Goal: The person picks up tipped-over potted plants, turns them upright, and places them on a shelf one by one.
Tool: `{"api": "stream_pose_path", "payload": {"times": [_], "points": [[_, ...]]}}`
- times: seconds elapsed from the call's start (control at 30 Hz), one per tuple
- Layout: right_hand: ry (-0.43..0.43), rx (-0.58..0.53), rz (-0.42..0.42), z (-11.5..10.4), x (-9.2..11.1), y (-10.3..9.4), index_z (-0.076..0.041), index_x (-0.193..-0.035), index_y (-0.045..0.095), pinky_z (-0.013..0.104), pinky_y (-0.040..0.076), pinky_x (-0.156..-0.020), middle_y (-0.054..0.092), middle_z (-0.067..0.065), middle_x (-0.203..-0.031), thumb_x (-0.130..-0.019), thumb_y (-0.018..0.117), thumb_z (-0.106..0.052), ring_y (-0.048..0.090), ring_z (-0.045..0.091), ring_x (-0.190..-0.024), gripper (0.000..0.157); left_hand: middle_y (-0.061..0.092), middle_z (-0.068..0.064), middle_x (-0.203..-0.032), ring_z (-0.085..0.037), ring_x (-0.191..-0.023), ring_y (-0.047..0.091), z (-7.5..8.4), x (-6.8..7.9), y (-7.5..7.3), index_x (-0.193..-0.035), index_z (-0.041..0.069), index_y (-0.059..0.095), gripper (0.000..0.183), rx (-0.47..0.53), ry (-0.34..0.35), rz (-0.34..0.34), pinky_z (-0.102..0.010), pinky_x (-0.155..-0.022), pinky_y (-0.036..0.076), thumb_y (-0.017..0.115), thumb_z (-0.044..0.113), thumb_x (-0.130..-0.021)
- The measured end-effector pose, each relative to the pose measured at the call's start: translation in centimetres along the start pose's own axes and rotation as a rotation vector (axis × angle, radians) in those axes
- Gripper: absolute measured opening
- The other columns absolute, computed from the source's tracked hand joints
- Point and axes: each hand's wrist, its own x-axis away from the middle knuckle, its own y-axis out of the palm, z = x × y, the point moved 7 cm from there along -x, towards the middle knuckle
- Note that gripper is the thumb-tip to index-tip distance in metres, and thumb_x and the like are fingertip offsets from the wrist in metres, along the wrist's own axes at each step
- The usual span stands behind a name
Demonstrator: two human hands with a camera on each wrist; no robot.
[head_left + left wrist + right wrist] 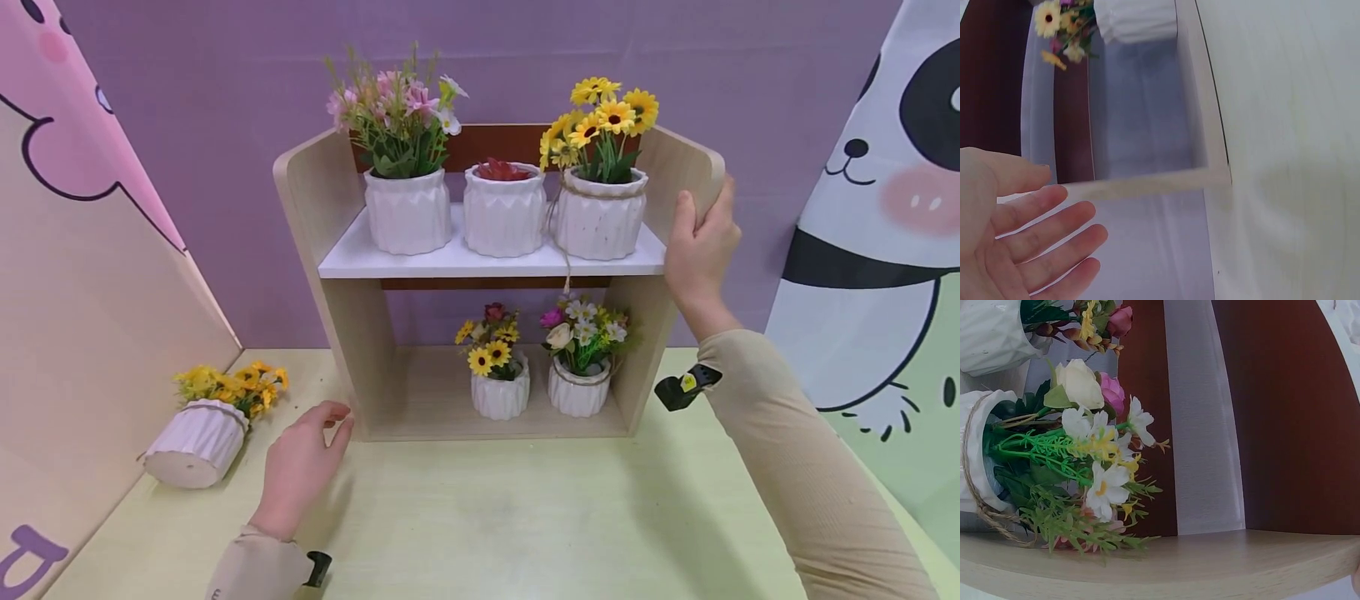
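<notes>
A small two-tier wooden shelf (pixel 495 271) stands on the table. Around the front edge of its right side panel (pixel 686 167), near the top, my right hand (pixel 702 246) grips with thumb and fingers. Low beside the left side panel (pixel 337 350) is my left hand (pixel 303 458), fingers loosely bent and nothing held; in the left wrist view its fingers (pixel 1054 244) spread apart. White pots on the upper board hold pink flowers (pixel 405 108), a red succulent (pixel 504 171) and yellow flowers (pixel 615 117). Below stand a sunflower pot (pixel 500 396) and a mixed-flower pot (pixel 579 390).
A white pot (pixel 197 442) with yellow flowers lies on its side at the table's left, against the cartoon-printed left wall (pixel 105 292). Purple cloth (pixel 247 167) hangs behind the shelf. A panda-printed panel (pixel 862 317) stands at the right.
</notes>
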Motion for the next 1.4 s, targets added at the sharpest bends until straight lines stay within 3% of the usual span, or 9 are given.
{"api": "stream_pose_path", "payload": {"times": [0.3,0.67,0.8,1.1,1.4], "points": [[0.013,-0.004,-0.020,0.0,0.0,0.0,-0.017,-0.128,0.043,0.027,0.047,-0.075,0.061,0.011,-0.107,-0.094,0.041,-0.034,0.058,0.016,-0.093,0.038,0.066,-0.019,-0.090,-0.033,-0.072,0.062,-2.2,0.1,-3.0,-0.094,0.005,0.064,0.015,-0.025,-0.016,0.144,-0.035,-0.046,0.041,0.058,0.016,-0.085],[0.030,0.004,-0.020,0.2,0.2,-0.5,-0.016,-0.127,0.043,0.033,0.048,-0.083,0.061,0.012,-0.107,-0.094,0.041,-0.033,0.059,0.018,-0.097,0.038,0.059,-0.026,-0.090,-0.040,-0.074,0.057,-6.6,-0.6,-3.7,-0.097,-0.004,0.059,0.021,-0.124,-0.047,0.186,-0.046,-0.053,0.042,0.057,0.012,-0.083],[0.030,0.011,-0.030,0.2,0.2,-0.3,-0.015,-0.129,0.042,0.035,0.049,-0.082,0.060,0.013,-0.109,-0.094,0.040,-0.034,0.059,0.019,-0.097,0.039,0.055,-0.030,-0.097,-0.046,-0.082,0.052,-7.9,-1.0,-4.1,-0.101,-0.010,0.055,0.030,-0.172,-0.059,0.180,-0.053,-0.063,0.041,0.058,0.012,-0.081],[0.009,0.001,-0.021,0.1,-0.1,0.0,-0.015,-0.128,0.043,0.034,0.048,-0.079,0.061,0.013,-0.108,-0.094,0.041,-0.033,0.059,0.019,-0.096,0.039,0.038,-0.037,-0.119,-0.054,-0.106,0.035,-10.6,-1.2,-3.7,-0.116,-0.014,0.042,0.044,-0.219,-0.095,0.083,-0.065,-0.085,0.029,0.055,0.013,-0.084],[0.009,0.005,-0.027,0.0,0.0,0.0,-0.015,-0.129,0.042,0.037,0.050,-0.083,0.061,0.013,-0.110,-0.094,0.041,-0.033,0.060,0.020,-0.099,0.040,0.037,-0.043,-0.115,-0.058,-0.100,0.036,-12.0,-2.0,-3.7,-0.122,-0.015,0.036,0.057,-0.315,-0.064,0.088,-0.067,-0.083,0.030,0.060,0.014,-0.079]]}}
